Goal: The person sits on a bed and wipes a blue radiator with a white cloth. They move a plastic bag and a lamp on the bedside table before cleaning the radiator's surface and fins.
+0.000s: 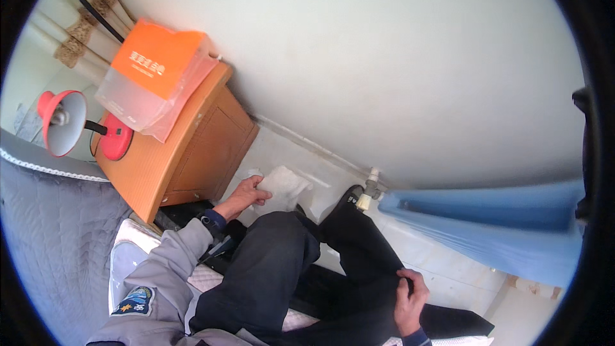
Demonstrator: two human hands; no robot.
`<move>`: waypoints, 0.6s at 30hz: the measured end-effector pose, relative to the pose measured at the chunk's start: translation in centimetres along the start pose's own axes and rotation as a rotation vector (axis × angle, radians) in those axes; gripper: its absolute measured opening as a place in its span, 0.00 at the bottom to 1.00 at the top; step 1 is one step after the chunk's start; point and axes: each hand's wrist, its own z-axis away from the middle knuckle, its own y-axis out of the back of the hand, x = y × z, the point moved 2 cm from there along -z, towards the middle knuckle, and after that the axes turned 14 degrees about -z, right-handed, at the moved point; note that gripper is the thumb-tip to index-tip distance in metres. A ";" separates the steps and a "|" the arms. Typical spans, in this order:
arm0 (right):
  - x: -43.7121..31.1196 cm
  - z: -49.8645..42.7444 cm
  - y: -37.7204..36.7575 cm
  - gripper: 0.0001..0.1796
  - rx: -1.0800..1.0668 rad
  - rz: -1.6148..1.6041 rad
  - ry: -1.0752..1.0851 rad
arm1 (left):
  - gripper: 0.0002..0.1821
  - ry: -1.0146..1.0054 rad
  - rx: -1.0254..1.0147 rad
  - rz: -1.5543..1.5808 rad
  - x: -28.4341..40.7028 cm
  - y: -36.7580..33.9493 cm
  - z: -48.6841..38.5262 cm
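My left hand [246, 197], at the end of a grey sleeve with a dark cuff and a watch, pinches the edge of a crumpled white cloth or tissue [283, 187] low beside the cabinet. Over my dark trousers [259, 269], my right hand [411, 298] rests near the knee, its fingers curled on the black fabric; whether they pinch it cannot be told. A black shoe [354, 196] shows on the tiled floor past my legs.
An orange wooden cabinet [192, 149] at left bears a pink desk lamp [115, 139] and an orange-and-clear bag [158, 67]. A pipe valve [370, 190] adjoins a blue radiator [480, 235] along the wall. Grey quilted fabric [62, 230] hangs at far left.
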 end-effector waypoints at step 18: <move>-12.5 5.8 -8.7 0.43 -0.301 -0.495 0.474 | 0.17 -0.441 -0.265 0.239 18.5 -6.7 27.5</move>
